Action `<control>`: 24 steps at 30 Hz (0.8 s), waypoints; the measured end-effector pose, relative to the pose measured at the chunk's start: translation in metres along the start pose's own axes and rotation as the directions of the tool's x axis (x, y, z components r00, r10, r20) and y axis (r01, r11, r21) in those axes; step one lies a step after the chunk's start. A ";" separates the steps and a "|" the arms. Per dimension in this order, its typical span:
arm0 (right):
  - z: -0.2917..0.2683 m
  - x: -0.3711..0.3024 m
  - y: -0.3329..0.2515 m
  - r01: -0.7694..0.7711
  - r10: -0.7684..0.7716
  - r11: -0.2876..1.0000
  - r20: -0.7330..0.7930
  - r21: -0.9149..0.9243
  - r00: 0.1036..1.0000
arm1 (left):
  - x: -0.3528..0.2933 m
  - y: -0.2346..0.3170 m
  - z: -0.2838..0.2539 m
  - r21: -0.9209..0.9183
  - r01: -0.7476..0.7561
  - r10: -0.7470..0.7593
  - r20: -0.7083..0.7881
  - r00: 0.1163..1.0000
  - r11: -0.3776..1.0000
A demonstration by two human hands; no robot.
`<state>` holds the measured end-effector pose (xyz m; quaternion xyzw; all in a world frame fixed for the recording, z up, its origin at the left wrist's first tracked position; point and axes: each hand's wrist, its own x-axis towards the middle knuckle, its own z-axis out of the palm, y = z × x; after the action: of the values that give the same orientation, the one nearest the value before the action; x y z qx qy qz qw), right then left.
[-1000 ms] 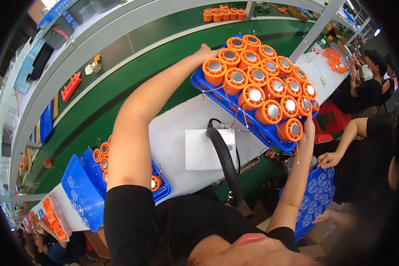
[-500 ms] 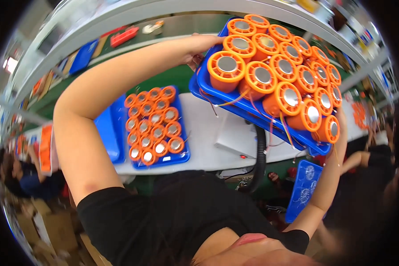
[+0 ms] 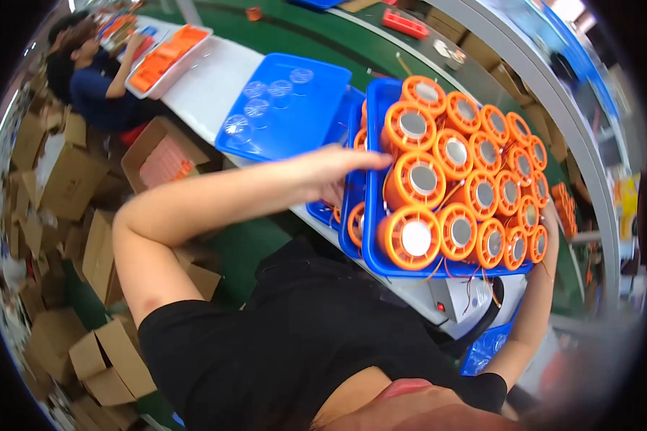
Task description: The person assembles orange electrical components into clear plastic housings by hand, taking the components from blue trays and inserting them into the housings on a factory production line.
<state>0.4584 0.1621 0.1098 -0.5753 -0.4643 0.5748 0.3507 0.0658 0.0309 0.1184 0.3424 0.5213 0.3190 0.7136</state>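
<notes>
Okay, so we've got a blue tray [image 3: 370,237] packed with orange cylinders [image 3: 479,194] held up over the white table [image 3: 223,68]. Our left hand [image 3: 345,169] has its grip clamped on the tray's left edge, thumb over the rim. Our right hand [image 3: 551,224] sits at the right edge, but we can't tell how its grip closes, fingers are hidden. Just left, a second blue tray [image 3: 353,190] shows partly underneath. Towards the table's left end there's a flat blue tray [image 3: 313,111], then a white bin [image 3: 194,54] of orange pieces.
</notes>
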 end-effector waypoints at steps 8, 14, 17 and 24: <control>0.152 0.129 0.025 0.164 0.026 0.940 0.539 -0.301 0.842 | -0.038 -0.108 -0.040 -0.490 -0.158 0.105 -0.135 0.985 0.857; 0.209 0.181 0.034 0.208 0.105 0.865 0.571 -0.456 0.814 | -0.003 -0.161 -0.048 -0.609 -0.200 0.039 -0.267 0.963 0.768; 0.218 0.200 0.030 0.248 0.119 0.819 0.576 -0.518 0.809 | 0.014 -0.169 -0.044 -0.602 -0.279 0.116 -0.296 0.948 0.748; 0.238 0.237 0.026 0.319 0.132 0.847 0.750 -0.425 0.648 | 0.045 -0.187 -0.015 -0.596 -0.434 0.299 -0.317 0.900 0.675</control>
<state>0.2051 0.3453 -0.0162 -0.3294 -0.7350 0.5925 -0.0141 0.0809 -0.0352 -0.0618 0.1365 0.3632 0.6493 0.6541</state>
